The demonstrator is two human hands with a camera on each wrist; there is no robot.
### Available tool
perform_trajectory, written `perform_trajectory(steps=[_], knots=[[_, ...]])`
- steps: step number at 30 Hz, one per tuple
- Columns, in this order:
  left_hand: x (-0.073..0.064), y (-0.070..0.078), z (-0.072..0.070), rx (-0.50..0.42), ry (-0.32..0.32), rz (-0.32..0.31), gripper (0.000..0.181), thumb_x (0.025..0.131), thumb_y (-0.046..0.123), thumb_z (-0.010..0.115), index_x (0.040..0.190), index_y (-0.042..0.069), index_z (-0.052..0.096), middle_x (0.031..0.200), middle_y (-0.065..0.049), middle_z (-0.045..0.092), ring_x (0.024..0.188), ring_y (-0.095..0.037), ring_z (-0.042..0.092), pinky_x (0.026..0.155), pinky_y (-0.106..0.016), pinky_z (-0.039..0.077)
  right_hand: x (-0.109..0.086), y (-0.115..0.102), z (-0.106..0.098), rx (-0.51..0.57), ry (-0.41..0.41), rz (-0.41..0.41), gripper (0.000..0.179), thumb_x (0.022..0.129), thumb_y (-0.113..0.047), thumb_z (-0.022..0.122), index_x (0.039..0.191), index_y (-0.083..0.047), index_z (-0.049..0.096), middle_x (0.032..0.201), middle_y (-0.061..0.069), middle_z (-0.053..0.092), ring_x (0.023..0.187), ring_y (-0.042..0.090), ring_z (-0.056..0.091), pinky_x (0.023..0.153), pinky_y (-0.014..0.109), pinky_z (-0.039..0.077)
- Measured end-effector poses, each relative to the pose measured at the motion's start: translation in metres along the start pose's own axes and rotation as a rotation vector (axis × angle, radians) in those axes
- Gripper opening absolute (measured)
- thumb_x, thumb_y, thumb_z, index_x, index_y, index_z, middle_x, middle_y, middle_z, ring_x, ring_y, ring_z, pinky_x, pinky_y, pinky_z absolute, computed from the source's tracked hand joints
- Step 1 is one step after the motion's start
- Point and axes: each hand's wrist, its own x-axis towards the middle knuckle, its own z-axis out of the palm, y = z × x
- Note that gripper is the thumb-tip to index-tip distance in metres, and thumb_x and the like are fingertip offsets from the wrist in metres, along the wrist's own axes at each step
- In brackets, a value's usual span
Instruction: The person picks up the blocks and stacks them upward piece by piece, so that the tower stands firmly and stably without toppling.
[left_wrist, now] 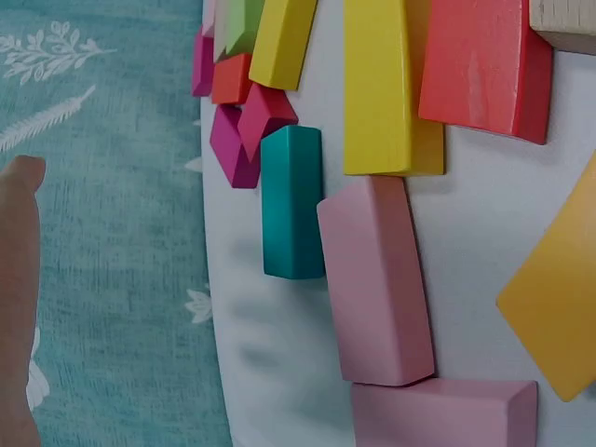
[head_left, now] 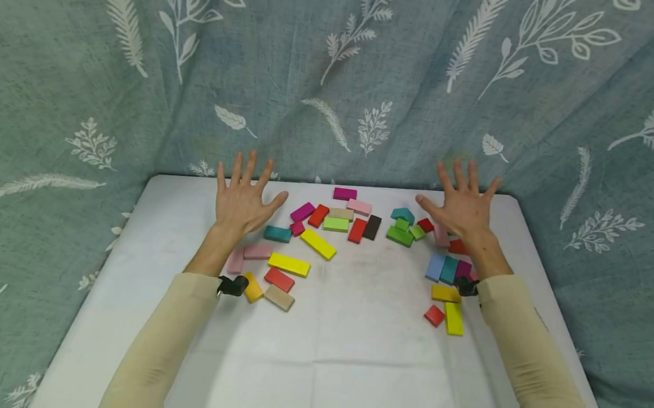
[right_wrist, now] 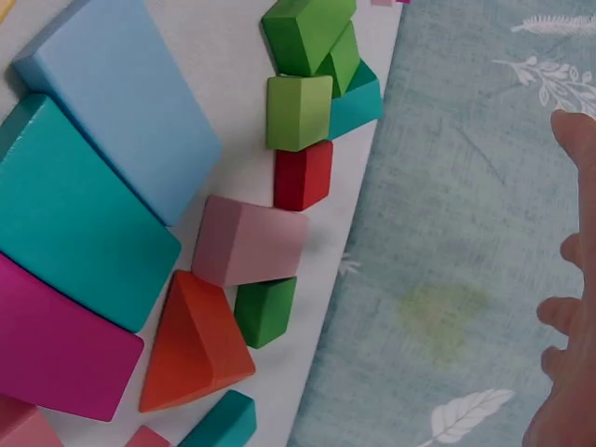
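Both hands are raised over the far part of the table with fingers spread, holding nothing. My left hand [head_left: 242, 200] is above the left group of blocks, nearest a teal block [head_left: 278, 234] and two pink blocks [left_wrist: 377, 284]. On the other side, my right hand [head_left: 465, 207] hangs over the right group, overlapping a pink block [head_left: 441, 236] in the head view. Close under that wrist lie a light blue block [right_wrist: 126, 102], a teal block [right_wrist: 79, 219] and a magenta block [right_wrist: 60, 340]. An orange triangular block [right_wrist: 196, 345] sits beside them.
Colored blocks form a loose arc on the white table [head_left: 314, 369]. Yellow blocks [head_left: 289, 264], a red block [head_left: 279, 280] and a tan block [head_left: 279, 298] lie at left. Green blocks [head_left: 399, 236] sit right of a black block [head_left: 371, 227]. A leaf-patterned curtain [head_left: 291, 67] borders the far edge.
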Motion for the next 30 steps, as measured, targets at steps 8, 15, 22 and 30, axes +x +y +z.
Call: perform_trajectory(steps=[8,15,22,30], knots=[[0.001,0.007,0.002,-0.043,0.004,0.082,0.091,0.092,0.08,0.031,0.163,0.027,0.014,0.17,-0.01,0.006,0.155,-0.037,0.004,0.118,-0.062,-0.008,-0.003,-0.006,0.006,0.086,0.042,-0.041,0.097,0.088,-0.074,0.054,0.161,-0.017,0.025,0.163,0.017,0.027,0.15,0.043,0.017,0.112,0.074,0.01],[0.002,0.04,0.009,-0.185,-0.051,0.305,0.084,0.086,0.06,0.07,0.156,0.024,0.039,0.155,-0.005,0.042,0.14,-0.033,0.036,0.111,-0.057,0.028,-0.011,-0.025,0.02,0.291,-0.093,-0.151,0.084,0.087,-0.061,0.068,0.151,-0.013,0.045,0.151,0.018,0.044,0.134,0.042,0.036,0.103,0.067,0.03],[0.005,0.085,0.028,-0.289,-0.211,0.397,0.081,0.083,0.056,0.076,0.152,0.027,0.046,0.151,-0.001,0.049,0.133,-0.027,0.042,0.109,-0.051,0.033,-0.013,-0.052,0.049,0.335,-0.27,-0.171,0.079,0.084,-0.057,0.074,0.148,-0.016,0.051,0.151,0.014,0.045,0.134,0.039,0.038,0.105,0.064,0.031],[0.01,0.118,0.052,-0.356,-0.276,0.431,0.084,0.082,0.055,0.077,0.154,0.031,0.042,0.153,0.002,0.047,0.132,-0.025,0.041,0.109,-0.05,0.033,-0.01,-0.068,0.068,0.382,-0.323,-0.148,0.08,0.081,-0.054,0.079,0.148,-0.019,0.052,0.15,0.011,0.048,0.131,0.034,0.039,0.106,0.059,0.032]])
